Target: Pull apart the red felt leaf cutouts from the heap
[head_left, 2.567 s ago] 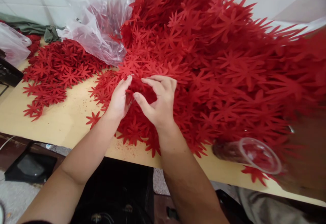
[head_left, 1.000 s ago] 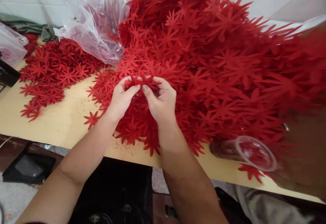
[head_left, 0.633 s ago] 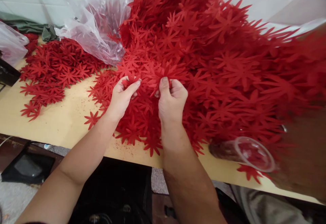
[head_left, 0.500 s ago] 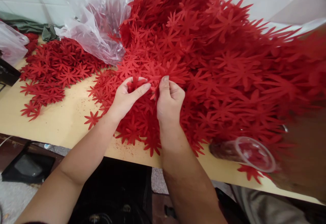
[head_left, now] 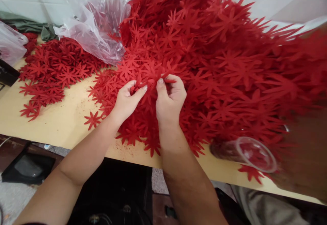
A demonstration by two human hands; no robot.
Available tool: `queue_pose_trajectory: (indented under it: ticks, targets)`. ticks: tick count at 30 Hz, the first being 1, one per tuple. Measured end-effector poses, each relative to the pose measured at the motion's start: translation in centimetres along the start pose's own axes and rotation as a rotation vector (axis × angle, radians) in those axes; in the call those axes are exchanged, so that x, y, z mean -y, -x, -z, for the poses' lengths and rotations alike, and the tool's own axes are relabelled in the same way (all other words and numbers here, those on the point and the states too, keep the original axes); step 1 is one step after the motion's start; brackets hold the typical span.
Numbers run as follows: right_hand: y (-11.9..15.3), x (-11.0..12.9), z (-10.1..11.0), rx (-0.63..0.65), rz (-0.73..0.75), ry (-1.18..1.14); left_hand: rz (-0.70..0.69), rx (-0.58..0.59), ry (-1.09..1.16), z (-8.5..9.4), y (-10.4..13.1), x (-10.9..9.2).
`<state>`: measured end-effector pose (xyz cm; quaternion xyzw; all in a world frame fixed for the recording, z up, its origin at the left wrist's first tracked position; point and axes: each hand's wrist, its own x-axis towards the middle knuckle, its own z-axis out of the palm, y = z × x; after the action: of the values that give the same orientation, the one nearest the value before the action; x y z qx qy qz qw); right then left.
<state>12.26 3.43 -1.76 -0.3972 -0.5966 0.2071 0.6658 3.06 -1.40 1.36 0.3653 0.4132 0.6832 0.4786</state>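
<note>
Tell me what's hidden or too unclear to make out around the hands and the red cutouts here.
- Head view: how many red flower-shaped cutouts each hand pinches; left hand and right hand cover them.
- Contents of the clear plastic bag: hazy through the film, cut off by the top edge.
- Clear plastic cup and brown shape at right: blurred, too close.
- Tan tabletop under the big pile: buried.

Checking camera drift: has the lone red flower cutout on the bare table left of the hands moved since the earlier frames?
No. The lone red flower cutout lies at the same spot on the table, beside the big pile's edge.
</note>
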Motion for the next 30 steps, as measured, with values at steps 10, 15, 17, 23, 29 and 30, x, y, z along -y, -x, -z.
queue_pose_trajectory:
  ticks: [10, 15, 17, 23, 29, 30]
  targets:
    - [-0.9, -0.5, 0.7, -0.018, -0.1, -0.052, 0.029, -0.103, 0.058, 0.7, -0.6, 0.2]
    - [-0.8, -0.1, 0.5, -0.01, -0.143, -0.103, 0.107, -0.082, 0.094, 0.8, -0.8, -0.1]
    - [-0.7, 0.0, 0.4, 0.004, -0.128, -0.108, 0.121, -0.059, 0.102, 0.7, -0.8, -0.3]
    - [-0.4, 1.4, 0.1, 0.125, -0.084, -0.151, 0.087, 0.014, 0.094, 0.2, 0.0, -0.7]
    - [0.1, 2.9, 0.1, 0.267, -0.19, -0.255, -0.021, -0.027, -0.021, 0.3, -0.1, -0.2]
    - [0.1, 2.9, 0.2, 0.264, -0.201, -0.256, -0.021, -0.04, -0.027, 0.4, -0.2, -0.2]
